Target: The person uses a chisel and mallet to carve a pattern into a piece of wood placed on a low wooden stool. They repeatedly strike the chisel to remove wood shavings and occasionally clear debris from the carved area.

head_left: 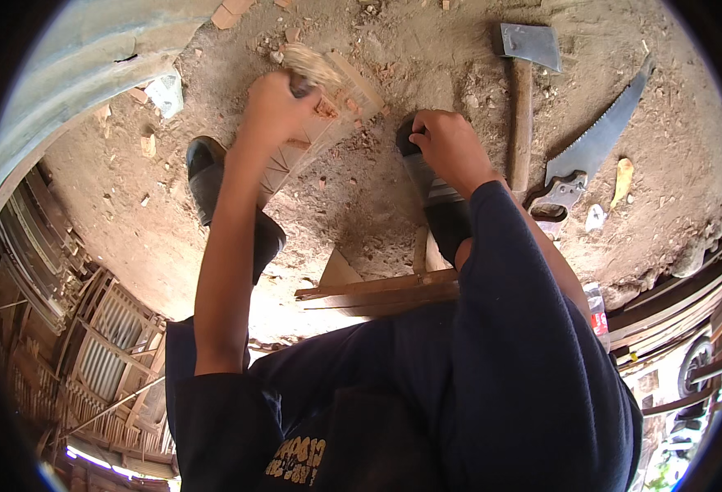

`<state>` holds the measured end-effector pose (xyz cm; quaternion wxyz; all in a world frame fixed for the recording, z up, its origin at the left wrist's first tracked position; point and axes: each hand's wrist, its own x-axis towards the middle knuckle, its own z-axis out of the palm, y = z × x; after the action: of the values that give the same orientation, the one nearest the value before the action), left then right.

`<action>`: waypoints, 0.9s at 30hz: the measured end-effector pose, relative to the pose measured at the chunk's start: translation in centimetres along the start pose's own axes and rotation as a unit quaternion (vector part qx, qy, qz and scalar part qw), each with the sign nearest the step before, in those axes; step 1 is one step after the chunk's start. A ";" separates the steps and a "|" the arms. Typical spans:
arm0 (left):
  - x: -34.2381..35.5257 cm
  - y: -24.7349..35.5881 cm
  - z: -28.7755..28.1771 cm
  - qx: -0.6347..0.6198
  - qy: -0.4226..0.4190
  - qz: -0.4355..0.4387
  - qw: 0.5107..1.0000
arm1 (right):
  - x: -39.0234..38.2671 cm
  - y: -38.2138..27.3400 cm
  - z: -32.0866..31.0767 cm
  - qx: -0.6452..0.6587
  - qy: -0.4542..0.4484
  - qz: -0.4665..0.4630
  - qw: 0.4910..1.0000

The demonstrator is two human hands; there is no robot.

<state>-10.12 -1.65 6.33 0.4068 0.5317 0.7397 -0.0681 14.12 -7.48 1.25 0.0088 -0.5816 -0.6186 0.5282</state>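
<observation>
My left hand (281,107) is closed on a dark-handled thing with a blurred straw-coloured bristly head (312,64), above a flat, light wooden board (295,164) with dark lines and reddish bits on it. My left foot (203,176) is in dark footwear beside the board. Curled over the front of my dark, striped right footwear (433,189) is my right hand (451,143), its fingers closed; what they hold, if anything, is hidden. An axe (518,115) with a wooden handle and a hand saw (591,139) lie on the dirt to the right of that hand.
A corrugated sheet (82,82) curves along the upper left, with a pale plastic scrap (164,94) nearby. A wooden piece (377,291) is below my legs. Stacked boards (664,303), a bottle (596,312) and a wheel (693,369) are at right. Slatted wood (115,344) stands lower left.
</observation>
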 end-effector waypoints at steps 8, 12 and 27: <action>1.6 -1.3 -3.0 0.015 -0.102 0.078 0.992 | -0.1 1.5 -1.6 0.088 0.029 -0.039 0.995; 3.7 -3.7 -1.8 0.019 -0.128 0.122 0.984 | 0.9 3.4 -5.6 0.209 0.238 0.014 0.949; 4.4 -5.0 -1.1 0.047 -0.085 0.186 0.978 | -3.0 5.2 -5.5 0.047 0.304 0.048 0.950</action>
<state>-15.36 -0.01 2.41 0.4484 0.6709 0.5863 -0.0711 22.23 -7.34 2.07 0.1980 -0.7425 -0.5324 0.3550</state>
